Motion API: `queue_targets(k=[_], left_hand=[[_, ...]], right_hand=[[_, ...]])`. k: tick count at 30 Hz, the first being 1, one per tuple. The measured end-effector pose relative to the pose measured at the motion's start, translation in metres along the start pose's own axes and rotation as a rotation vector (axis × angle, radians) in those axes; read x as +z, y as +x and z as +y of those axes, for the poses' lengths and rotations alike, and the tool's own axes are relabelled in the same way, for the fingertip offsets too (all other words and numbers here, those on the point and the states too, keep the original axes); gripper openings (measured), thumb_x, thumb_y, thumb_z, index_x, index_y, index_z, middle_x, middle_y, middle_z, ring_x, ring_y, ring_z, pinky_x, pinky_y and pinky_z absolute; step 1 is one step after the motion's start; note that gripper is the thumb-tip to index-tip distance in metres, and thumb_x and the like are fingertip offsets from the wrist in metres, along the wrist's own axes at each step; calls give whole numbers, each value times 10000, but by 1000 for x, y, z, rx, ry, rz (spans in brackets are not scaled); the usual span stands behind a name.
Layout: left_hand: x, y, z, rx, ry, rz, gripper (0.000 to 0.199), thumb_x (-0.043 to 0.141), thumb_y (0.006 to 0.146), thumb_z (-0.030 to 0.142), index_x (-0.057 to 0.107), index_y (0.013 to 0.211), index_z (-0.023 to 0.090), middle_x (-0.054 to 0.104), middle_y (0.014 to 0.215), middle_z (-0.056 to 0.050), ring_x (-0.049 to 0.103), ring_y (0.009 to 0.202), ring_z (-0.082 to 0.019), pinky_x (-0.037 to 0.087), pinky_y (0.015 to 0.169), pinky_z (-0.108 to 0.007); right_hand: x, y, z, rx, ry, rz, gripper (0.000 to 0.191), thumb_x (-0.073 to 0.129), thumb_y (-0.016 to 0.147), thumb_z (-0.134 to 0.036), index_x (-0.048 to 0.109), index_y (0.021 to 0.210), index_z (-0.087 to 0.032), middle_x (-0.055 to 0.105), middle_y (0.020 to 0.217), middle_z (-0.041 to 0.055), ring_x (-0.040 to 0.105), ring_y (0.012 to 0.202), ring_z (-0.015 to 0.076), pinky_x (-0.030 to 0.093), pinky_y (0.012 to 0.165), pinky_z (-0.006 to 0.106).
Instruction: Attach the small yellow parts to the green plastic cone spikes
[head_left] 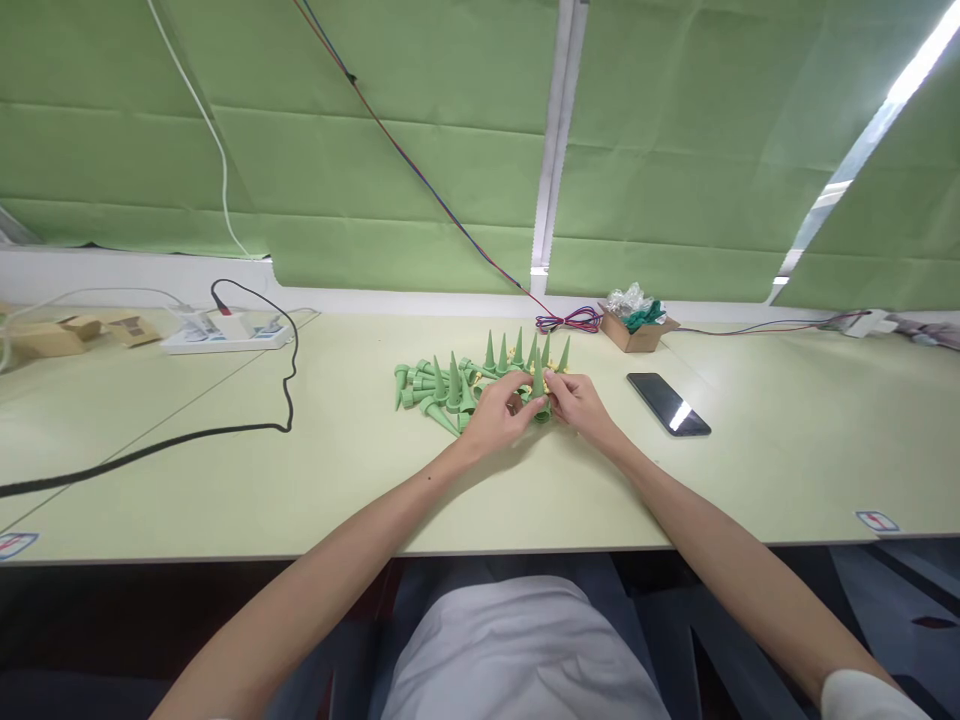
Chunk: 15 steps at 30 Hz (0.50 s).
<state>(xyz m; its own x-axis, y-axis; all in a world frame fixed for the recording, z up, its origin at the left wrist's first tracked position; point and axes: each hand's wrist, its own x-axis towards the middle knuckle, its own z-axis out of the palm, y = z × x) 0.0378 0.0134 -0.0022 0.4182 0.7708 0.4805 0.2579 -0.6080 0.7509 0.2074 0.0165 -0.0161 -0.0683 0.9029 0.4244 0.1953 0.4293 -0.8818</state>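
Green standing spikes (519, 348) look finished, lying spikes (440, 415) apparently await handling; the left hand (498, 412) and right hand (580, 404) together pinch another spike (538, 374) upright.

Left of black, glossy rectangular phone (669, 404): green tapered plastic cones (454, 385) part hidden behind bare left hand (496, 412); grip of bare right hand (579, 404) unclear. Yellow bits (512, 353) among cones too small to identify. Far left of phone: thick black cable (225, 431), tan cardboard boxes (45, 340) cut by view edge. Right of phone, nearer wearer: white-and-blue sticker (877, 521), print unreadable.
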Motion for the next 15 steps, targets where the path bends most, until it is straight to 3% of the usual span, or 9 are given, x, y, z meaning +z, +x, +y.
queue_targets(k=[8,15], left_hand=[[0,2,-7,175,120,36,159,558,928,298,636,1010,187,592,1069,-67,460,586,-76,427,582,-247],[1,4,-6,54,93,129,280,594,892,276,589,1162,200,560,1185,-85,512,614,-73,481,669,-263]], right_hand=[[0,2,3,-13,-27,16,597,490,902,-640,392,500,-210,332,388,-46,314,374,87,243,389,241],[6,1,4,-17,50,36,549,479,924,-644,478,599,-202,360,403,-58,319,352,84,248,374,241]])
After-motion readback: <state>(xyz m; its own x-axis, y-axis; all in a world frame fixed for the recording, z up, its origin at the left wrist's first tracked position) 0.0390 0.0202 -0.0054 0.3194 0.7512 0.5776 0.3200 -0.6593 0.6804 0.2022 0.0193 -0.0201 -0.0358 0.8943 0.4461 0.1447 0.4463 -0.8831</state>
